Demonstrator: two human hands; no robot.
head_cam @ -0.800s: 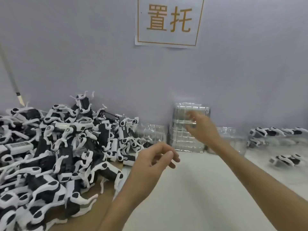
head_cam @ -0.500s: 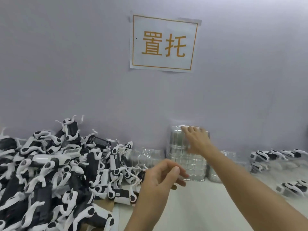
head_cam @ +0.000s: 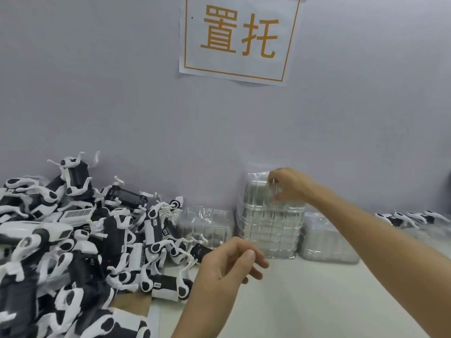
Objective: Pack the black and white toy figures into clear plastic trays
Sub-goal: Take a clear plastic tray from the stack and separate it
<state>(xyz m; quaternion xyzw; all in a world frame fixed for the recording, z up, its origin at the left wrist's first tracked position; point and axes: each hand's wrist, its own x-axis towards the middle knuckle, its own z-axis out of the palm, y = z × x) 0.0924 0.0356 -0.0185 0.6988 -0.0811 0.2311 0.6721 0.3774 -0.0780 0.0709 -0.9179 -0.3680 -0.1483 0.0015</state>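
The right hand (head_cam: 290, 185) is raised with its fingers curled over the top front edge of the stack of trays (head_cam: 268, 230), which appears to be pinched there. The left hand (head_cam: 229, 262) is held loosely curled and holding nothing above the table (head_cam: 317, 301), nearer the body. The stack is stood tall against the wall (head_cam: 122, 106), ahead and slightly right, so it is judged better served by the right hand. The toy figures (head_cam: 85, 228) are heaped to the left, close beside the left hand. Room for drawing a tray down is offered in front of the stack. The stack is flanked closely by lower tray piles (head_cam: 207, 225) on both sides.

Glossy clear plastic trays (head_cam: 268, 230); smooth black-and-white plastic toy figures (head_cam: 73, 240); matt paper sign (head_cam: 240, 37).
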